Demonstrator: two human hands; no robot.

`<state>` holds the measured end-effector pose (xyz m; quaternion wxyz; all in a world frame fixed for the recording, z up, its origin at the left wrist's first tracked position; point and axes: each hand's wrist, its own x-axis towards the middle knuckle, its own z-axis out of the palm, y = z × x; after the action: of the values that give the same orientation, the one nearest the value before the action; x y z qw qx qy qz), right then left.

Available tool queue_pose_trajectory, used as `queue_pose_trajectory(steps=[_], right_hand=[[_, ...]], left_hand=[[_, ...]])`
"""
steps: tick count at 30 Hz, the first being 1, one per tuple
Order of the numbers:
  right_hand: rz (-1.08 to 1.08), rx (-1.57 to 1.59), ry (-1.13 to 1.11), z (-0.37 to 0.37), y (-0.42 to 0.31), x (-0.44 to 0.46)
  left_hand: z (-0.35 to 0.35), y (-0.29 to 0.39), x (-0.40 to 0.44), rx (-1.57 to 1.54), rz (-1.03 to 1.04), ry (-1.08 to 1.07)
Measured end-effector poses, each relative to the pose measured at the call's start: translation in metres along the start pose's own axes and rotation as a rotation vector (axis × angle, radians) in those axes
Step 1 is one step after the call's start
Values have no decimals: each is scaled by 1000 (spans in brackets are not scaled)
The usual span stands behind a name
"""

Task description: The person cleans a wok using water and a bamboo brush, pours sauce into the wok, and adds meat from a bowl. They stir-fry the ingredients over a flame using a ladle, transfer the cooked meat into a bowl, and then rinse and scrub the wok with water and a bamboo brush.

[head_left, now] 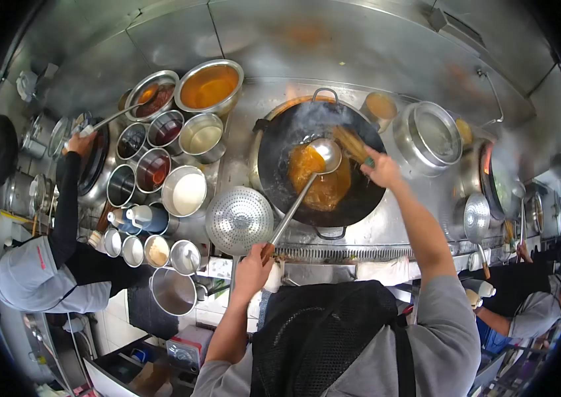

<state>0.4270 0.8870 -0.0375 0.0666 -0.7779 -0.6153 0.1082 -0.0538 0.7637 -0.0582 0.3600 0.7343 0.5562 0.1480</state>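
My left hand point(252, 272) is closed around the wooden-ended handle of a ladle point(297, 204). The ladle's metal bowl rests in orange-brown liquid point(326, 192) in a black wok point(363, 202). Steam rises from the wok's far part. My right hand point(382, 169), at the wok's right rim, grips a bamboo wok brush point(352, 143) whose bristle end points toward the ladle bowl. Some of its fingers are hidden behind the hand. Just left of the ladle handle lies a perforated strainer point(239, 220), near my left hand.
Left of the wok stand several metal sauce pots and a large bowl of orange liquid point(211, 86). A co-worker point(49, 271) reaches with a ladle over a bowl point(155, 99). Stacked metal pots point(429, 135) sit right of the wok. Another person point(531, 304) stands far right.
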Motion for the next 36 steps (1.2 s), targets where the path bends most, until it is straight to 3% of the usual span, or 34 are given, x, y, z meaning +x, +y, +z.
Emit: queue_pose_trajectory(steps=[1,2,3,5,7,9,12,13,14,17,21,22,24,25,27,29,30,32,33,35,36], right_hand=[[16,45,26,-31,-1,-2],[-57,97,139,-48,8,3],[-133,152,255,-65,15,7],[-101,318,352,-123,-10,-8],[-68,476,458,-142,-22,-10],[-14,704,715,-126,-21,-2],[-238,152,191,-106,2,-14],[-5,-104,-207,-132,-20,-25],[-29,-337,-255,-148,-27,-31],[-56,-441,-257,-189,-2,-26],[-192,-5,345,-256,-4,-44],[-193,-4,347,-261,-14,-49],[-105,423,604,-259,-44,-58],[-250,443,754,-225,-45,-50],[-82,-208,21,-205,-38,-58],[-207,-551,-332,-198,-28,-63],[-216,-554,-336,-189,-17,-70],[-42,-288,-42,-169,9,-84],[-54,-289,-59,-164,15,-89],[80,-50,130,-152,26,-99],[77,-43,112,-148,30,-105]], left_hand=[[6,-17,8,-139,27,-19],[8,-29,17,-457,-193,-191],[7,-25,21,-460,-188,-188],[-3,-10,27,-507,-270,-405],[-2,2,33,-451,-293,-424],[11,2,26,-417,-57,-186],[20,-14,22,-312,106,-62],[20,-14,18,-263,135,-8],[17,-14,14,-219,144,60],[5,-21,10,-98,90,140],[1,-36,9,41,169,258],[0,-38,9,43,170,258],[1,-39,8,48,253,313],[1,-36,8,45,256,314],[3,-25,5,-22,195,215],[3,-14,-5,-85,157,166],[5,-11,-9,-152,115,118],[7,-10,-12,-156,79,99],[7,-9,-16,-148,51,65],[2,6,-21,95,-33,59],[-1,14,-24,193,29,152]])
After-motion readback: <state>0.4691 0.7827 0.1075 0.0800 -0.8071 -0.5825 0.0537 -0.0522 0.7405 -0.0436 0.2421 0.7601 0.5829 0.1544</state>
